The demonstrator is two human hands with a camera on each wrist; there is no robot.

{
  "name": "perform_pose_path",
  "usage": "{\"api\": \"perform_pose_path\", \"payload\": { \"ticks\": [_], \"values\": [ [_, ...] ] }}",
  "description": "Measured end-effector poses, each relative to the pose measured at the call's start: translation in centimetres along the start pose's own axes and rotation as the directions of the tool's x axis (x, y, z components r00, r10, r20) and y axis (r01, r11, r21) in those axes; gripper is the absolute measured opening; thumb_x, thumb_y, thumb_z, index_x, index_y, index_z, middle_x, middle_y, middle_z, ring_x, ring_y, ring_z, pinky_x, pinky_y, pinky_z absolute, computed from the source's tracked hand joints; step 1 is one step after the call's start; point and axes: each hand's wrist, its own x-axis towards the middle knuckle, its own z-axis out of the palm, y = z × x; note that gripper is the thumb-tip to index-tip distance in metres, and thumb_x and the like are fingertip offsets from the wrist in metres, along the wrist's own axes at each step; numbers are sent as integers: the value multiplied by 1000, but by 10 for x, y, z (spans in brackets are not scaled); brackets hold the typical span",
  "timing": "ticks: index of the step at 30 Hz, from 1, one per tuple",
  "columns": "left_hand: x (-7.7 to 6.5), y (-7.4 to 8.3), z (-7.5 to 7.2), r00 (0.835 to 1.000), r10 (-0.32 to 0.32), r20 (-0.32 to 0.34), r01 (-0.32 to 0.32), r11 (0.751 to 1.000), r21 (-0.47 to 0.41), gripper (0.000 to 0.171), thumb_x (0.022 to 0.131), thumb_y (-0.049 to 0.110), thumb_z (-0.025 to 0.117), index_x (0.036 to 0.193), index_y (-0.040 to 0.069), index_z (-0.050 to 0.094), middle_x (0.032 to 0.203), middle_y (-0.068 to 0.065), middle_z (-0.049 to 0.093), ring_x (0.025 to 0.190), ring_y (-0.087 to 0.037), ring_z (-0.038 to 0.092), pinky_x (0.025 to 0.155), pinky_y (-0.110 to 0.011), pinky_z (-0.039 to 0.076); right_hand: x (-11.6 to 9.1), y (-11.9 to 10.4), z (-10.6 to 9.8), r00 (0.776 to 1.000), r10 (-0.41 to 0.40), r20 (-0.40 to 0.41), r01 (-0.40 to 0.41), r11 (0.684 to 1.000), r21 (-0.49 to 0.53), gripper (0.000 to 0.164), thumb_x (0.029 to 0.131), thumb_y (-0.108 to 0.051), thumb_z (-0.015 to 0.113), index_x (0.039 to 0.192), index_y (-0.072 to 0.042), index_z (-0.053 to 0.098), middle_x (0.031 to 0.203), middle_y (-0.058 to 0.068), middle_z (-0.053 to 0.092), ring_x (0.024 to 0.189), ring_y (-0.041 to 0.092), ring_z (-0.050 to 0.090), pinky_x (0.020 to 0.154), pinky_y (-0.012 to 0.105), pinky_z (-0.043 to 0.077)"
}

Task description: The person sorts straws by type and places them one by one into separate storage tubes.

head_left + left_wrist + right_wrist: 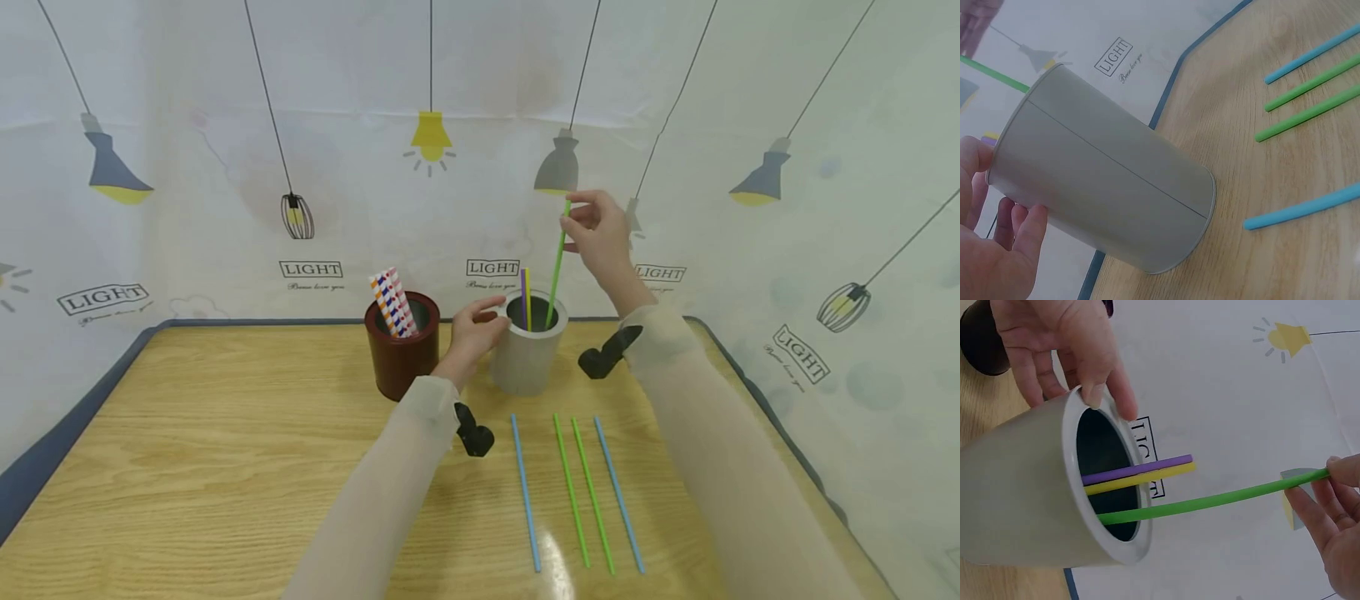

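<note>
My right hand (600, 237) pinches the upper end of a green straw (558, 275), whose lower end is inside the grey cylindrical holder (525, 358). In the right wrist view that straw bows slightly between the fingers and the holder's rim. A purple straw (1141, 472) and a yellow straw (1154, 479) also stand in the holder, side by side. My left hand (474, 333) holds the holder at the left of its rim, with fingertips over the edge in the right wrist view. The holder stands upright on the table.
A dark red holder (405, 367) with several patterned paper straws (393, 304) stands to the left. In front of the grey holder lie a blue straw (525, 492), two green straws (572, 492) and another blue straw (618, 492). A lamp-printed cloth (360, 167) hangs behind the wooden table (225, 467).
</note>
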Motion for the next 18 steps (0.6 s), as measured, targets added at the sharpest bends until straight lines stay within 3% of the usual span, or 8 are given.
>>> {"api": "perform_pose_path", "payload": {
  "ticks": [8,18],
  "values": [
    [-1,0,0,1000,4,-11,-4,1000,-1,38,78,6,65,115,14,65,114,-13,53,91,-20,53,74,-30,51,-6,29,3,999,41,29,-41,999,-13,29,86,1,59,115,1,55,89,11,56,75,12,55,61,25,54],
    [-3,2,0,1000,12,-8,-12,1000,1,38,78,6,65,115,14,65,114,-12,53,98,-21,51,77,-31,50,-14,49,10,989,130,67,-127,991,-43,31,85,3,59,116,3,54,91,12,57,77,14,56,61,27,54]
  ]
}}
